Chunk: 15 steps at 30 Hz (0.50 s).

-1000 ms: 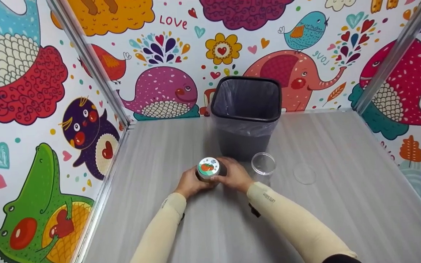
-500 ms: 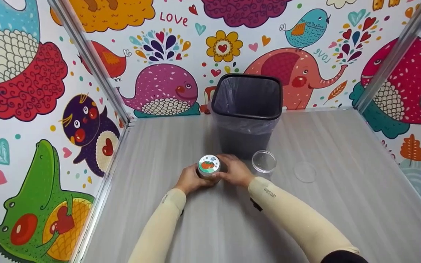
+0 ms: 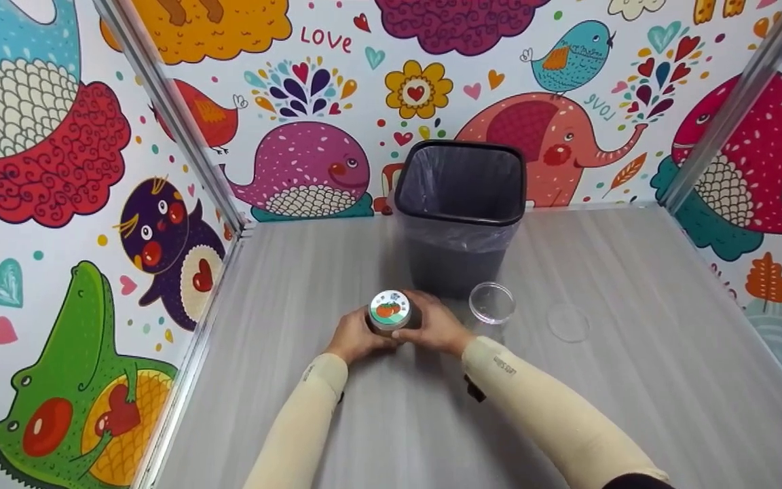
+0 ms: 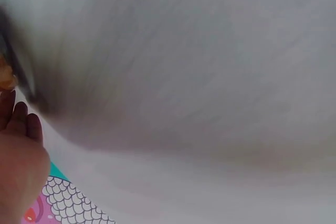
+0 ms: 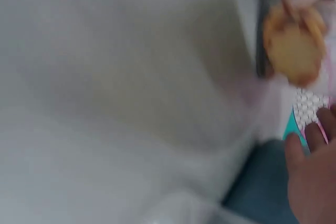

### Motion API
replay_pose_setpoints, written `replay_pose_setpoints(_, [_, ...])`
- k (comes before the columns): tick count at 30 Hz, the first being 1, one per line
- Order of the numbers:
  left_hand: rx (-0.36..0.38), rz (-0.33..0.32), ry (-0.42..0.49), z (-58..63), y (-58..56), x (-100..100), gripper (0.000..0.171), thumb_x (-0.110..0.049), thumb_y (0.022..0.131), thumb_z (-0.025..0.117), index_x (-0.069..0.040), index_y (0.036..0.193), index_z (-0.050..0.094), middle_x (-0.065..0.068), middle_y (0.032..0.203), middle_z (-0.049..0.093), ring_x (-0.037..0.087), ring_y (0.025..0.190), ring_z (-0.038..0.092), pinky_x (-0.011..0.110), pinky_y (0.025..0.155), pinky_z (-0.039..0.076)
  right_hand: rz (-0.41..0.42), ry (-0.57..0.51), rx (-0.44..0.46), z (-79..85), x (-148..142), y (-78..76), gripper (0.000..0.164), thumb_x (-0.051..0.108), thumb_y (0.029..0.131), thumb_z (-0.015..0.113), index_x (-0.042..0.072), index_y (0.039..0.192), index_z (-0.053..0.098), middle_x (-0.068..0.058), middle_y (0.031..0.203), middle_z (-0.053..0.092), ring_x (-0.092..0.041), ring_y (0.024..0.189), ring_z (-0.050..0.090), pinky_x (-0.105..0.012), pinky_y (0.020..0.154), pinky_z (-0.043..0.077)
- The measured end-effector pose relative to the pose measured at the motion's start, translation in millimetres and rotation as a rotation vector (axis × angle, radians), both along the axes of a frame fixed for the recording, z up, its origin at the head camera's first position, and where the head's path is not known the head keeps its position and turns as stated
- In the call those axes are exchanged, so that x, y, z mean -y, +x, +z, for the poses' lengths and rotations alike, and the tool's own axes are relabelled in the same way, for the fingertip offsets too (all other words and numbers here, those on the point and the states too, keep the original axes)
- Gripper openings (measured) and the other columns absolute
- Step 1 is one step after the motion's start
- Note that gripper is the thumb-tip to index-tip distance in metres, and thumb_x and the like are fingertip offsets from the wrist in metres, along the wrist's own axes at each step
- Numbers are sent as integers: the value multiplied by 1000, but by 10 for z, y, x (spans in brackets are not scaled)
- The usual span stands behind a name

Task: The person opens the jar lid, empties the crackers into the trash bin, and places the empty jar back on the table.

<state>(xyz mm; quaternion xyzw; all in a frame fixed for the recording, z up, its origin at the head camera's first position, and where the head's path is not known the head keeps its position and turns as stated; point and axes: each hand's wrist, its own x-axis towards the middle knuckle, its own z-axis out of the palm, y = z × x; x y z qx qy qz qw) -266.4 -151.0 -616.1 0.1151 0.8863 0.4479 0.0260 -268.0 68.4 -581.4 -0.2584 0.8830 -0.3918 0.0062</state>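
One jar, green-and-white top printed with orange fruit, is gripped from both sides, in front of a lined bin. Left hand: fingers parted to the jar's width, curled round its left side. Right hand: fingers bent round its right side, thumb laid in front. A clear container is placed beside it.

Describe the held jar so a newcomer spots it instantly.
Find the big dark bin. In front of it, slightly left, the left hand and right hand hold a jar. Its white, green and orange printed top sets it apart from the plain clear container nearby.
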Motion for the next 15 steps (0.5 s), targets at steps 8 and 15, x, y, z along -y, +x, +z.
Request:
replay_pose_setpoints(8, [-27, -6, -1, -14, 3, 9, 73, -34, 62, 96, -7, 122, 66, 2, 112, 69, 16, 105, 63, 37, 95, 48, -127, -43, -14, -61, 109, 79, 80, 39, 79, 84, 2, 142, 51, -17, 140, 53, -34, 132, 45, -45, 111, 32])
replay_pose_setpoints(15, [-26, -13, -11, -2, -13, 8, 75, -34, 59, 98, -6, 121, 66, 1, 111, 70, 16, 103, 63, 37, 94, 48, 41, 47, 35, 56, -5, -87, 80, 37, 82, 82, -1, 144, 48, -22, 143, 49, -39, 134, 42, -49, 112, 30])
